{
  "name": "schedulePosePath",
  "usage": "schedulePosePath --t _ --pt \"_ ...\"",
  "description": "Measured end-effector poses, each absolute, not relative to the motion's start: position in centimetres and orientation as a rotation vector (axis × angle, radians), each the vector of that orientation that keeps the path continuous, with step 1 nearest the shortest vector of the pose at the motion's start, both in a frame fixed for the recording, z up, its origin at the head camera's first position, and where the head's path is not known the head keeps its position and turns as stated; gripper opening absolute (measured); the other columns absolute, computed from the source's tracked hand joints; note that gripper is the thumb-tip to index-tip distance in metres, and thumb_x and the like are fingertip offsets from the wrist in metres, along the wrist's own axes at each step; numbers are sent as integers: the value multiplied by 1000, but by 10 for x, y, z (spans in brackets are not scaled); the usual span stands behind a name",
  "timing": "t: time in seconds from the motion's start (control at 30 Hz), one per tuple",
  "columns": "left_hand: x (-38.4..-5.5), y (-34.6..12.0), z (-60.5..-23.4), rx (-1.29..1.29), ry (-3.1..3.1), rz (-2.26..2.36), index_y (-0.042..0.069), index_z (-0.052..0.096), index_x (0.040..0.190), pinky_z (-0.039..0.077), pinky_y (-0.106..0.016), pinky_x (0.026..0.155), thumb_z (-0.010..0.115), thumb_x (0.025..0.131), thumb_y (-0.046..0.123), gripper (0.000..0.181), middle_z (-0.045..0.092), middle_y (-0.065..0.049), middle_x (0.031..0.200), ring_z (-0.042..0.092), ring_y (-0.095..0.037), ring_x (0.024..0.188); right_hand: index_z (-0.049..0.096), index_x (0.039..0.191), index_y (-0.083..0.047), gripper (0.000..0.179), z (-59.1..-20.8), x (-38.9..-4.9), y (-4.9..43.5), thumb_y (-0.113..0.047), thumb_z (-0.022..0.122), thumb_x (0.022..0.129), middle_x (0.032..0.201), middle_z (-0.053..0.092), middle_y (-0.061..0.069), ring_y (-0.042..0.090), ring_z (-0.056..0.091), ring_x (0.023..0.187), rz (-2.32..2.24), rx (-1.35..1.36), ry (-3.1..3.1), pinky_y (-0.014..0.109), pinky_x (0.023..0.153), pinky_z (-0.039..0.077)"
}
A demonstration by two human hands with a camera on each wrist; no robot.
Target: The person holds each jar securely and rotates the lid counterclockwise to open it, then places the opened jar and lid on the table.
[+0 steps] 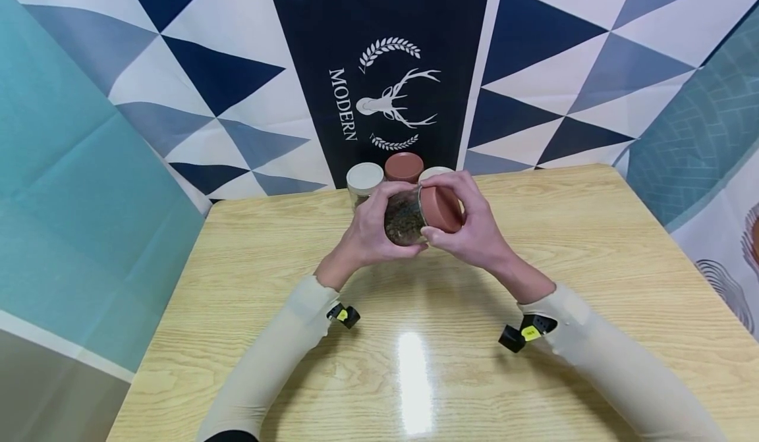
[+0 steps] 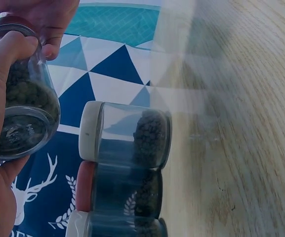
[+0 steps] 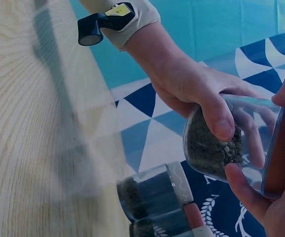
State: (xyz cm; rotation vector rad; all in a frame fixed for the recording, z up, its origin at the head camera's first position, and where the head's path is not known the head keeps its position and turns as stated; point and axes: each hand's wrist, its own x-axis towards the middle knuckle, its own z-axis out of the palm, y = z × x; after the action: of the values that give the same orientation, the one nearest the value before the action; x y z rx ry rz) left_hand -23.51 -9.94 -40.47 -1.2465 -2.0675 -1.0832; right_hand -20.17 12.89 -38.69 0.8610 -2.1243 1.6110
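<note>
A clear glass jar [image 1: 406, 221] with dark dried bits inside is held in the air, tilted onto its side. Its reddish-brown lid [image 1: 441, 209] faces right. My left hand [image 1: 379, 226] grips the jar's body near the base, thumb on the upper side and fingers around the far side. With the fingers and thumb of my right hand [image 1: 472, 221] I grip the lid's rim. In the right wrist view the lid sits at the mouth of the jar [image 3: 214, 140], and the contents lie toward the bottom end.
Behind the held jar, against the patterned backdrop, stand a white-lidded jar [image 1: 364, 178], a red-lidded jar [image 1: 404, 166] and another white-lidded jar [image 2: 132, 133], side by side. All hold dark contents. The wooden table [image 1: 284, 257] reaches to a teal cloth [image 1: 77, 165] on the left.
</note>
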Motion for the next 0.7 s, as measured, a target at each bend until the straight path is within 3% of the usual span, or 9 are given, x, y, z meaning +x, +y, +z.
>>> schedulePosePath --t 0.53,0.7 --pt "-237 -101 -411 -1232 -2073 -1054 -1 52 148 59 -40 120 103 72 22 94 66 -20 145 68 -32 133 65 147 -4 66 -390 -201 130 -6 83 83 147 58 19 14 54 127 1585 865 -2169 25 96 55" --pt "-254 -103 -429 -1273 -1988 -1108 4 54 151 57 -33 121 98 81 35 88 67 -13 146 68 -23 135 65 148 -5 67 -388 -201 130 -6 85 84 148 59 18 12 52 127 1543 862 -2214 28 96 54"
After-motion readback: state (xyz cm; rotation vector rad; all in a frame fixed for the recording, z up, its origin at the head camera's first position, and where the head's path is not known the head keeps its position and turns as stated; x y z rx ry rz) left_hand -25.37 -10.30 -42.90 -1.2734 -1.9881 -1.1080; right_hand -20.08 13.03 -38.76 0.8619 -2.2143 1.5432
